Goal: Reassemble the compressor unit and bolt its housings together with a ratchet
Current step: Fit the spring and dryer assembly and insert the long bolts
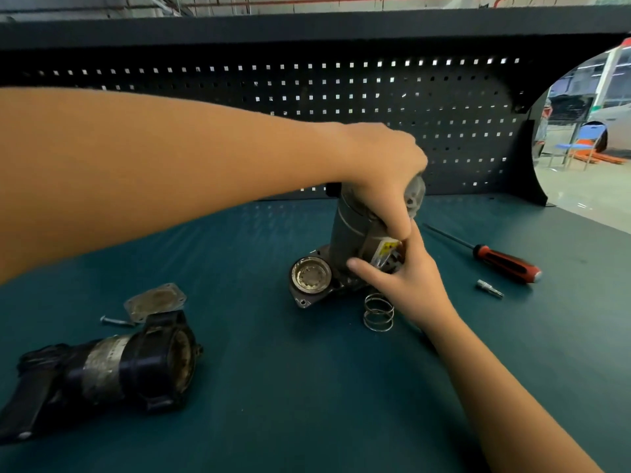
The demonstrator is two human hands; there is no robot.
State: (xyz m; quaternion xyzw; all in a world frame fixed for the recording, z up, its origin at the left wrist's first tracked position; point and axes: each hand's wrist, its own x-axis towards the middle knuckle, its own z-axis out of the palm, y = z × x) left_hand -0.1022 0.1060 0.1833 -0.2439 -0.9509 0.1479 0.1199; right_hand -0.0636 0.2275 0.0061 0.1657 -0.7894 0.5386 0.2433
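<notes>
Noted at frame centre: housing [348, 230] upright on mat [307, 387], open round port facing lower left. Gripped at the top by left hand [382, 165], fingers curled over it. Held low by right hand [409, 278], thumb pressed on the front, fingers tucked by the yellow label, exact hold there hidden. Judged as seating or aligning the body on its lower flange. Keep top grip firm to stop tipping; turn in small moves until mating faces sit flush, no forcing. Check whether spring [378, 312], lying loose just below right hand, belongs inside before closing up. Lying at lower left: motor [129, 367], with plate [155, 302] and bolt [114, 321] just above. Lying right of centre: screwdriver [505, 262] and bit [490, 288]. Ratchet not spotted in frame; fetch before bolting
</notes>
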